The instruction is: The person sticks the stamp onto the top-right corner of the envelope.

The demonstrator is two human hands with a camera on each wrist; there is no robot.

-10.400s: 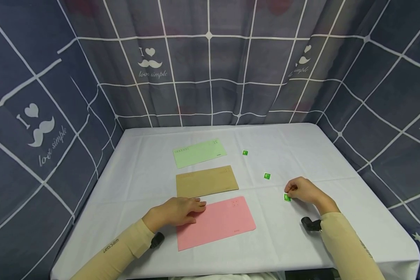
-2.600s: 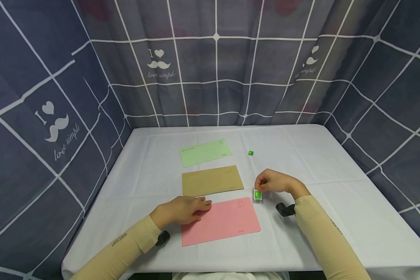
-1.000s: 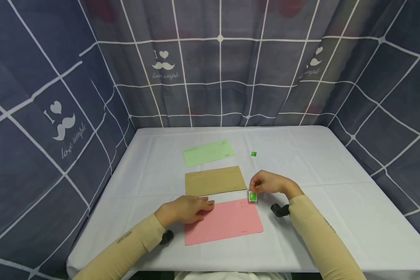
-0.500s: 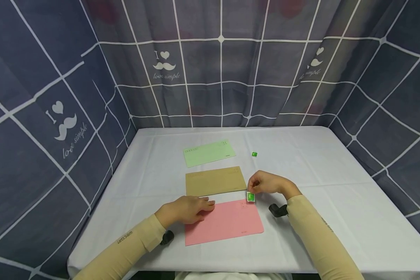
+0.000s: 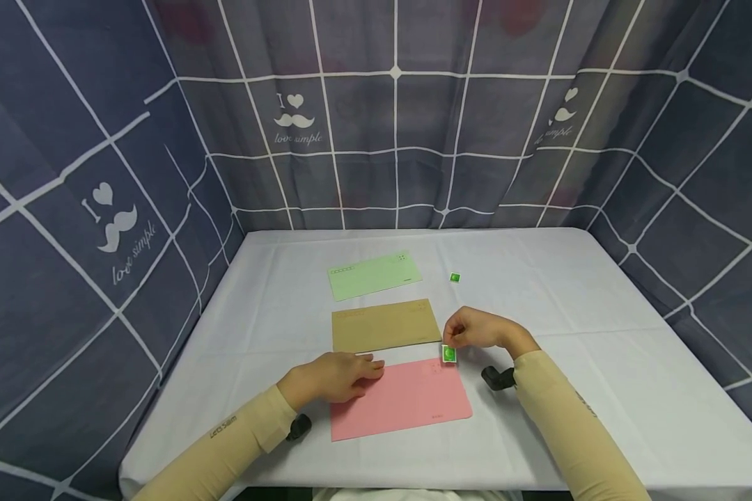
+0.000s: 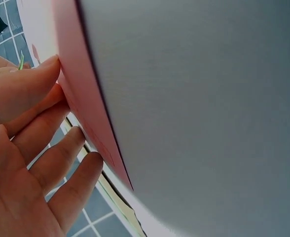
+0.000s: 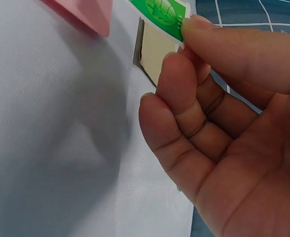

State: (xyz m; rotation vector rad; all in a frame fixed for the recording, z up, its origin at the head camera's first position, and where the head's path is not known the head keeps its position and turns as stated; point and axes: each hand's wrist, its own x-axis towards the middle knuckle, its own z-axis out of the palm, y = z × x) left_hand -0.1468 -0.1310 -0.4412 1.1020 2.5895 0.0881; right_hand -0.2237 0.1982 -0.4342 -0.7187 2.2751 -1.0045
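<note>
My left hand (image 5: 335,376) rests with extended fingers on the left part of a pink envelope (image 5: 407,400), nearest the front. In the left wrist view, its fingertips (image 6: 94,160) touch the paper. Between thumb and index finger my right hand (image 5: 484,328) pinches a green stamp (image 5: 449,354) with a white perforated edge. This stamp overlaps the top right corner of the pink envelope in the head view. The right wrist view shows a leaf-like print on the stamp (image 7: 160,11), its other fingers curled loosely below.
A brown envelope (image 5: 385,326) lies just behind the pink one, and a light green envelope (image 5: 374,275) farther back. Another green stamp (image 5: 455,277) sits right of the green envelope. White cloth covers the table (image 5: 558,417); checked dark curtains (image 5: 363,177) surround it.
Since the oldest frame, my right hand has lifted the nearest stamp and carried it left to the pink envelope's corner. It has barely moved lately. My left hand stays on the envelope.
</note>
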